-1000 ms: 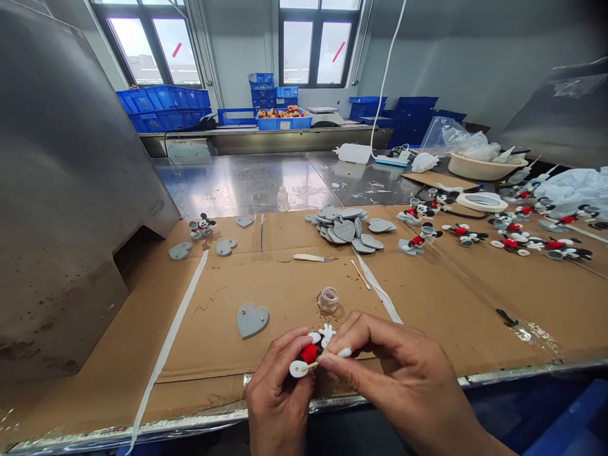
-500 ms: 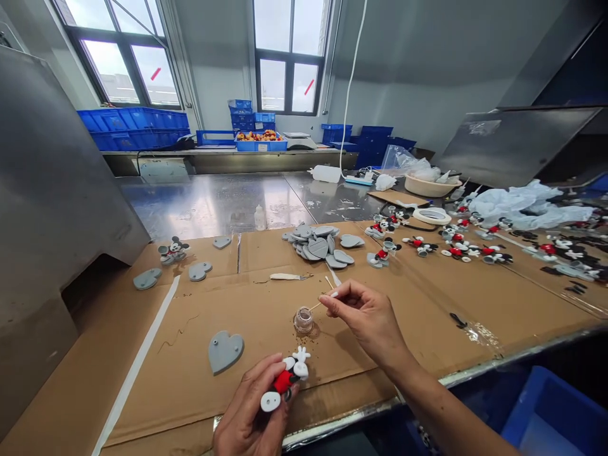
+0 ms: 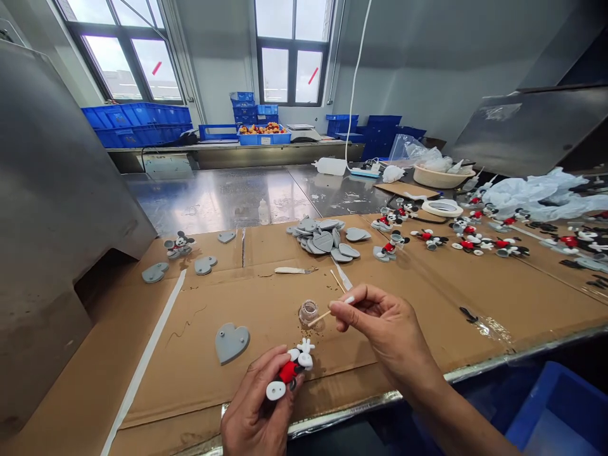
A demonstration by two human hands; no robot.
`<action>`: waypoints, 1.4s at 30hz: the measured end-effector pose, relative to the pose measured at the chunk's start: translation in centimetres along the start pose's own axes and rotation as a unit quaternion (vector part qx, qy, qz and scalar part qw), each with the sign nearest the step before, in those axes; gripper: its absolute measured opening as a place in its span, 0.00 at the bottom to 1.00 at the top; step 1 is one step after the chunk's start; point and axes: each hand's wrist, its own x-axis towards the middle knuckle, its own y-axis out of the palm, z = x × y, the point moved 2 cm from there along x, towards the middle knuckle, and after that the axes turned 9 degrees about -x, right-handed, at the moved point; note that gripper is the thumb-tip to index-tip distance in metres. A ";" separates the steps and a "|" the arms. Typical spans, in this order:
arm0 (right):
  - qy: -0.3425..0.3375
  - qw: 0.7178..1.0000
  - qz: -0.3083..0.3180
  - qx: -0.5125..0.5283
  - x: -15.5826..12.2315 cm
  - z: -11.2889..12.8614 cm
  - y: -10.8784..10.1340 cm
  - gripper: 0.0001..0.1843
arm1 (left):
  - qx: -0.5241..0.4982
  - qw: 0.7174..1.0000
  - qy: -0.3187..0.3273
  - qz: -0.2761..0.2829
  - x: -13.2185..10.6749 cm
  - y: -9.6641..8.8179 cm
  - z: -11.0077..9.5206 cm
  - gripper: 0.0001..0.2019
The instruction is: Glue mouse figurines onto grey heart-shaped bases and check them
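The left hand (image 3: 254,405) has its fingers clenched around a red, black and white rubber cartoon mouse figure (image 3: 289,372), held low over brown cardboard sheeting (image 3: 266,323). The right hand (image 3: 384,323) pinches a thin wooden stick (image 3: 322,316) just beside a small clear glass jar (image 3: 308,311). Many similar mouse figures (image 3: 468,239) lie spread to the right, while a heaped pile of flat grey rubber hearts (image 3: 318,237) sits nearer the middle. Fingers hide part of the held figure, and the jar's contents are hard to make out.
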 end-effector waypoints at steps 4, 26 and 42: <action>0.024 0.998 0.056 0.030 -1.9 0.6 0.4 0.17 | -0.003 1.000 -0.011 -0.011 -0.1 -0.1 0.1 0.14; -0.053 0.990 0.108 -0.071 -4.1 1.4 2.0 0.11 | -0.031 0.999 -0.026 0.011 -0.1 -0.1 -0.5 0.15; -0.097 0.981 0.124 -0.112 -4.5 1.3 3.2 0.09 | -0.071 0.995 -0.070 -0.019 -0.1 -0.1 -0.9 0.12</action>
